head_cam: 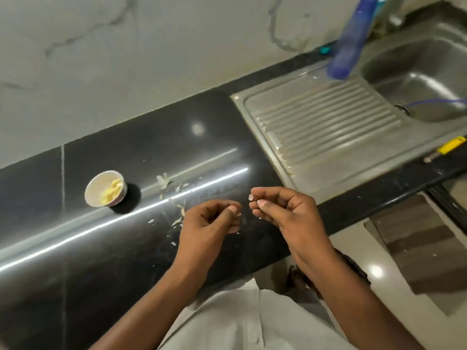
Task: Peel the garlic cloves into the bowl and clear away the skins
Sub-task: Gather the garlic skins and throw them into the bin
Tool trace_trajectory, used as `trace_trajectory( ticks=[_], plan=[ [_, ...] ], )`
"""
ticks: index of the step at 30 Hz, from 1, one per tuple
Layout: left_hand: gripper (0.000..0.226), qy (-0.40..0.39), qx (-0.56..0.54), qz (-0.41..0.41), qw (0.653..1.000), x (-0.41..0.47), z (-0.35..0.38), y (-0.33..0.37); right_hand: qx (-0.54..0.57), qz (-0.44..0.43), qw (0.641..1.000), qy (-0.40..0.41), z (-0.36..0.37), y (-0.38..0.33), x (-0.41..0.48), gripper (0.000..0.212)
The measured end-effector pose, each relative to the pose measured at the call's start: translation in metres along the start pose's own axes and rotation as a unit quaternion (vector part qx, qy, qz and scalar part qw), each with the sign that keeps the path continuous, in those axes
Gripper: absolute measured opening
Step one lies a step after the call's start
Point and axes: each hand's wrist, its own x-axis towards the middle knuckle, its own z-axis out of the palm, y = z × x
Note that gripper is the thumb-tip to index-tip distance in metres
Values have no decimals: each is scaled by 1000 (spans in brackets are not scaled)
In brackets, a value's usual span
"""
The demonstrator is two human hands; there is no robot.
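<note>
Black polished stone forms the tabletop (113, 253), which runs along a pale marble-veined wall (126, 59) beyond the hands. Past the right hand, a stainless steel sink (417, 69) is set into the tabletop, with its ribbed drainboard (328, 122) on the side nearer the hands. A translucent blue plastic bottle (351, 39), blurred, stands at the far edge of the drainboard. A small yellow object (451, 147) lies on the sink's near rim, well to the right of the hands.

Well to the left of the hands sits a small round white bowl (97, 184), upright on the tabletop. Peeled yellowish garlic cloves (111, 190) lie piled inside it against its right wall. Pale papery garlic skins (163, 181) are scattered on the tabletop between the bowl and the left hand, with more flecks just beside and under that hand.

Both hands hang over the tabletop near its front edge, close together but apart. The left hand (209, 223) has its fingers curled inward with the thumb against the forefinger; a white fleck shows at the fingertips, and I cannot tell whether it is held. The right hand (285, 210) also has curled fingers, and its thumb and forefinger pinch a small pale piece (250, 197), too small to tell as clove or skin. A light grey shirt (252, 324) fills the bottom of the view.
</note>
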Motion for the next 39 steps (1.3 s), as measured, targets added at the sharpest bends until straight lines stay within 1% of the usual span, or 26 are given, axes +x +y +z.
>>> trace_trajectory(
  ticks=[5,8,10,12,14,17,19,21,23,26,27,30,32,33,34,35,38,39],
  plan=[
    [15,108,-1,-8,994,-8,-50,-17,-99,19,990,-94,58,11,19,26],
    [15,159,-2,-26,987,-11,-76,-30,-169,28,974,-151,91,23,32,34],
    [16,192,25,-29,981,-10,-90,-40,-230,4,957,-178,108,31,46,37],
    [17,228,78,-32,970,-9,-108,-52,-307,-45,928,-208,129,40,66,35],
    [19,250,136,-44,958,-10,-124,-62,-398,-118,878,-239,154,47,89,35],
    [31,258,183,-56,947,-16,-143,-77,-517,-222,781,-272,190,60,129,44],
    [37,255,195,-69,945,-22,-152,-84,-589,-238,718,-286,211,68,154,53],
    [39,247,203,-89,943,-29,-158,-92,-640,-222,671,-303,223,79,171,53],
    [39,241,206,-102,943,-33,-162,-99,-672,-221,628,-322,228,88,174,45],
    [44,232,227,-106,940,-29,-165,-101,-679,-249,586,-366,217,95,156,38],
    [47,223,239,-106,939,-26,-165,-100,-676,-259,570,-388,207,95,146,41],
    [59,181,282,-95,937,-9,-163,-98,-674,-290,509,-450,166,95,116,64],
    [62,148,311,-91,934,6,-160,-98,-670,-301,483,-476,139,93,105,73],
    [63,130,322,-91,933,13,-157,-98,-667,-312,476,-481,127,92,104,76],
    [63,116,329,-89,933,18,-152,-98,-661,-326,479,-477,117,90,104,74],
    [63,103,335,-83,933,22,-147,-98,-653,-334,500,-461,112,87,107,71],
    [64,56,341,-51,937,30,-126,-96,-643,-296,607,-361,112,75,125,62],
    [64,36,337,-44,940,29,-120,-95,-641,-284,631,-331,119,71,133,57]
  ],
)
